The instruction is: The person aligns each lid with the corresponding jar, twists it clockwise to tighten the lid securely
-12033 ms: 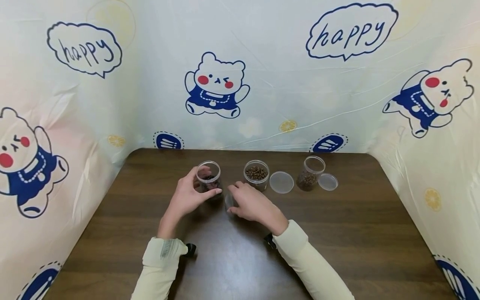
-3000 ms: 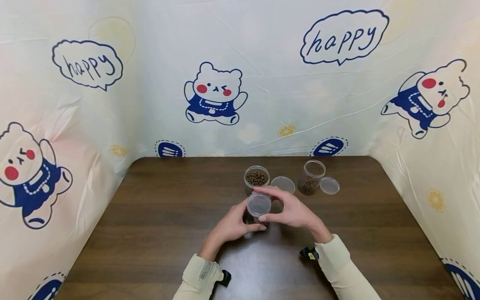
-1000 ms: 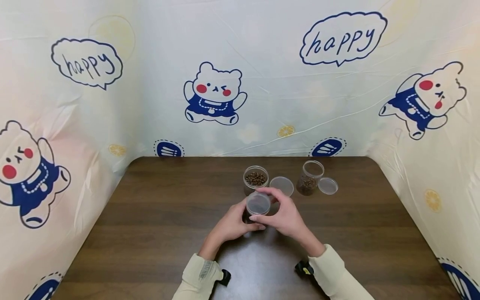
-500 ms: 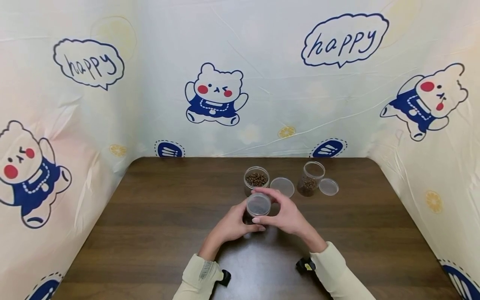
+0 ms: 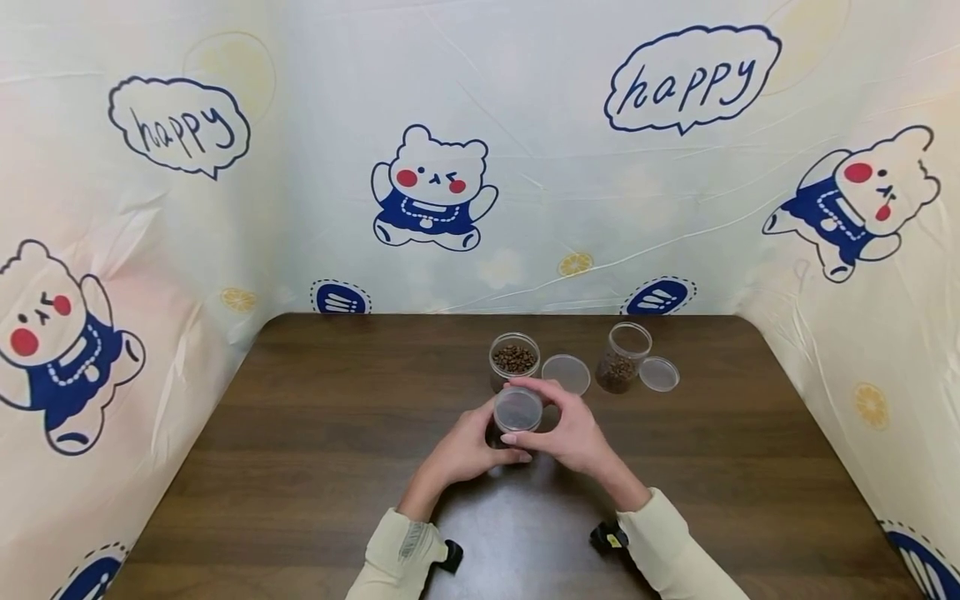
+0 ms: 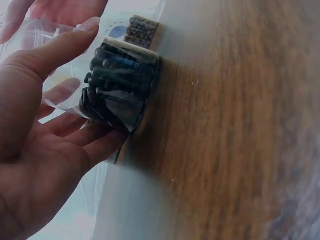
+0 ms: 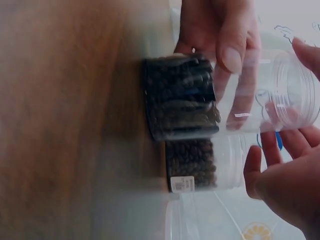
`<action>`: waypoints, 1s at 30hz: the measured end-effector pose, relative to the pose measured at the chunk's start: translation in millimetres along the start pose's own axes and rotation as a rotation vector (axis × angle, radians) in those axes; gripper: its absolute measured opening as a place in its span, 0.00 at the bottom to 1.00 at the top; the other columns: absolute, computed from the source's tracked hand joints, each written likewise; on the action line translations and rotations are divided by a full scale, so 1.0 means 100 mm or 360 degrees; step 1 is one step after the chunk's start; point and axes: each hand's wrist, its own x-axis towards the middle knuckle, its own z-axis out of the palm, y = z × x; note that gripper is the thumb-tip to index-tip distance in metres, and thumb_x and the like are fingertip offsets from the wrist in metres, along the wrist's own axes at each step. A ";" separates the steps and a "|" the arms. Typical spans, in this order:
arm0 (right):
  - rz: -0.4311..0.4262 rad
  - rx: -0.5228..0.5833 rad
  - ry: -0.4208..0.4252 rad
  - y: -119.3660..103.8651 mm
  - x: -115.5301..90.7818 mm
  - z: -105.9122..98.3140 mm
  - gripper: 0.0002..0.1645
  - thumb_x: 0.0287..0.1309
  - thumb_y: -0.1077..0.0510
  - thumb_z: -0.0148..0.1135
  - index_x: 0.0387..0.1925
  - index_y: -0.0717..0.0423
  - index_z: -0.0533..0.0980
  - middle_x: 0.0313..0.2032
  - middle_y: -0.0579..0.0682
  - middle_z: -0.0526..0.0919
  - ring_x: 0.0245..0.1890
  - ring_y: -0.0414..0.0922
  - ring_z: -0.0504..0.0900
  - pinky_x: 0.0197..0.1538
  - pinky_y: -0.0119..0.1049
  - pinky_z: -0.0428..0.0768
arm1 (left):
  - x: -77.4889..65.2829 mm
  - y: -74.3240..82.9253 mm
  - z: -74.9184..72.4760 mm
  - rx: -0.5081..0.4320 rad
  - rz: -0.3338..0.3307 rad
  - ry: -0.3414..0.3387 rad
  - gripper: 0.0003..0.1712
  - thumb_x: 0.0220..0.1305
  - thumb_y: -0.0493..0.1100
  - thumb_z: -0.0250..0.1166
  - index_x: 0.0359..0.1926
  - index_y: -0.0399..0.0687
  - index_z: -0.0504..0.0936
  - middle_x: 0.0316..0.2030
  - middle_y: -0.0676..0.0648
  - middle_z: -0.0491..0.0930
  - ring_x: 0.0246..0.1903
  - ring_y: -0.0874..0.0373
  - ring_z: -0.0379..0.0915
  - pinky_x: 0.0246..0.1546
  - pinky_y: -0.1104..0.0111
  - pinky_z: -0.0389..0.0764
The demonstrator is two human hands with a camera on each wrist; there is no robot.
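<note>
In the head view, a clear plastic jar stands near the table's middle, its translucent lid [image 5: 517, 408] on top. Dark, bean-like pieces [image 7: 181, 97] fill its lower half. My left hand [image 5: 468, 446] grips the jar's body, thumb at the near side and fingers around the far side. My right hand [image 5: 576, 433] holds the lid's rim, thumb at the front and fingers behind. In the right wrist view the jar's threaded-looking top [image 7: 297, 95] lies between the right thumb and fingers. The left wrist view shows the left hand [image 6: 55, 150] around the clear wall.
Behind the held jar stands an open jar of coffee beans [image 5: 514, 360], with a loose lid [image 5: 567, 375] beside it. Farther right is a taller open jar [image 5: 617, 371] of brown pieces, with a smaller lid [image 5: 659, 374]. A printed cloth [image 5: 540, 167] encloses the wooden table [image 5: 300, 467].
Twelve seconds ago the jar stood uncovered farther left, its lid by my right hand. By three seconds ago it was at the middle with the lid on; since then, the right hand shifted slightly around the lid.
</note>
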 end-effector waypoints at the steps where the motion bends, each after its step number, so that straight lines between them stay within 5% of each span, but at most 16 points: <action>1: -0.0002 -0.0003 0.0022 0.00 -0.01 0.01 0.42 0.48 0.44 0.85 0.66 0.38 0.79 0.59 0.38 0.85 0.52 0.39 0.80 0.56 0.39 0.78 | 0.00 0.00 0.00 0.0003 0.0002 0.0011 0.44 0.54 0.54 0.83 0.69 0.65 0.73 0.57 0.57 0.85 0.56 0.63 0.81 0.61 0.62 0.80; 14: 0.0118 -0.0127 0.0519 -0.15 -0.13 0.29 0.44 0.40 0.43 0.89 0.62 0.42 0.82 0.53 0.47 0.87 0.51 0.49 0.84 0.55 0.42 0.76 | -0.03 0.04 0.06 0.0102 0.0026 0.0165 0.44 0.53 0.49 0.84 0.69 0.54 0.75 0.54 0.48 0.88 0.53 0.57 0.85 0.55 0.61 0.84; 17: 0.0038 -0.0108 0.0432 -0.15 -0.12 0.25 0.46 0.42 0.46 0.89 0.65 0.45 0.80 0.55 0.48 0.86 0.52 0.50 0.83 0.56 0.42 0.76 | -0.03 0.04 0.05 0.0077 0.0027 0.0149 0.45 0.54 0.49 0.84 0.71 0.55 0.74 0.56 0.48 0.87 0.55 0.56 0.84 0.58 0.58 0.83; 24: -0.0183 -0.0017 -0.0003 -0.04 -0.03 0.03 0.47 0.51 0.52 0.84 0.72 0.45 0.73 0.65 0.43 0.81 0.59 0.48 0.77 0.60 0.36 0.76 | -0.04 0.02 0.04 -0.0002 -0.0005 0.0067 0.45 0.55 0.52 0.83 0.71 0.55 0.72 0.59 0.51 0.85 0.57 0.57 0.81 0.61 0.58 0.81; 30: -0.0235 -0.0027 -0.0090 -0.02 0.03 -0.06 0.43 0.52 0.52 0.84 0.70 0.43 0.76 0.66 0.44 0.80 0.58 0.41 0.76 0.61 0.36 0.76 | -0.03 0.04 0.04 0.0006 -0.0004 0.0069 0.43 0.54 0.52 0.83 0.69 0.58 0.73 0.57 0.53 0.85 0.55 0.59 0.82 0.60 0.61 0.81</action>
